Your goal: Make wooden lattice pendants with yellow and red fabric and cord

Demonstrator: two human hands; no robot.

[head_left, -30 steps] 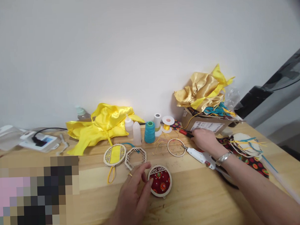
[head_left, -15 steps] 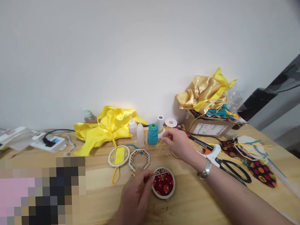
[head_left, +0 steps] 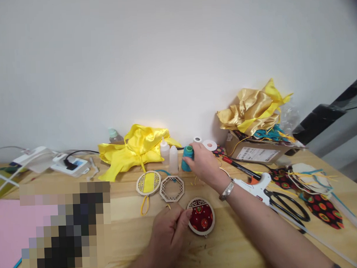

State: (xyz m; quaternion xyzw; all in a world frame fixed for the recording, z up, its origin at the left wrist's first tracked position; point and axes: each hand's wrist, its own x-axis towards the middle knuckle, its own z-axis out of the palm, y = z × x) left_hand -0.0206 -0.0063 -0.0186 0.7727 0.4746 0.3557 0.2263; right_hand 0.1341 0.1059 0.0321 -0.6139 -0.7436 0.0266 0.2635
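Observation:
The round wooden-rimmed ornament with dark red patterned fabric [head_left: 202,221] is pinched at its left edge by my left hand [head_left: 171,228]. At the back, the fingers of my right hand [head_left: 203,162] wrap round the teal thread spool [head_left: 187,165], which stands upright. Left of the red ornament lie an octagonal lattice frame [head_left: 182,188] and a round lattice ornament with yellow fabric [head_left: 150,183] and a yellow loop. Two white bottles [head_left: 173,161] stand just left of the spool.
Yellow satin [head_left: 138,149] is heaped at the back. On the right are a white glue gun [head_left: 264,187], black-handled scissors [head_left: 289,204], a red-black marker [head_left: 241,167], fabric scraps [head_left: 324,209] and a cardboard box [head_left: 255,151]. Power strips [head_left: 70,167] sit at the left.
My right hand has moved left onto the teal spool and closed round it. My left hand still pinches the red ornament. The whole view has shifted slightly.

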